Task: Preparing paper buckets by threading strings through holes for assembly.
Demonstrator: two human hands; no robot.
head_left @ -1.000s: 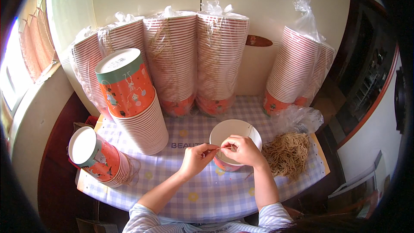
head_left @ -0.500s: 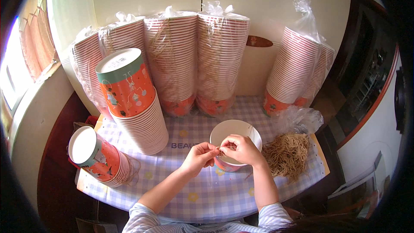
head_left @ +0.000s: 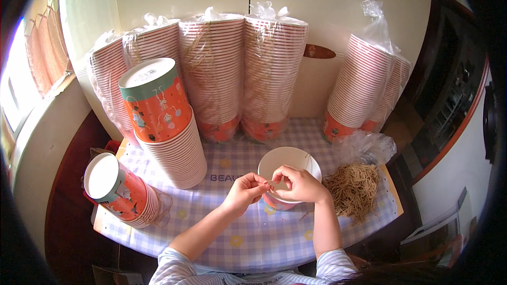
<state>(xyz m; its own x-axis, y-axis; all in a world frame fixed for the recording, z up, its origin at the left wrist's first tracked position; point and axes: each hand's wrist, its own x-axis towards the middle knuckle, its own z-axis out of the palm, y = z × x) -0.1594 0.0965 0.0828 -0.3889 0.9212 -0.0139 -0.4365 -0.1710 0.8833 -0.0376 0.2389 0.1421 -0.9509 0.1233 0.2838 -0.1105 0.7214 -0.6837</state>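
A white-lined paper bucket (head_left: 274, 159) with a pinkish printed outside stands upright on the table in front of me. Over its near rim my left hand (head_left: 244, 194) and my right hand (head_left: 302, 186) meet, fingertips pinched together on a short bit of tan twine (head_left: 272, 184). Most of that bit is hidden by the fingers. Another thin strand shows at the bucket's far right rim. Just right of the bucket lies a loose heap of tan twine (head_left: 353, 192), close to my right forearm.
A checked cloth (head_left: 222, 232) covers the table. Left are a short bucket stack (head_left: 127, 195) with twine loops and a taller orange-green stack (head_left: 158, 108). Plastic-wrapped stacks (head_left: 274, 68) line the back; another wrapped pair (head_left: 359, 82) stands right, near a crumpled clear bag (head_left: 369, 146).
My fingertips have shifted slightly while staying pinched together over the bucket's rim. The bucket, stacks and twine heap keep their places.
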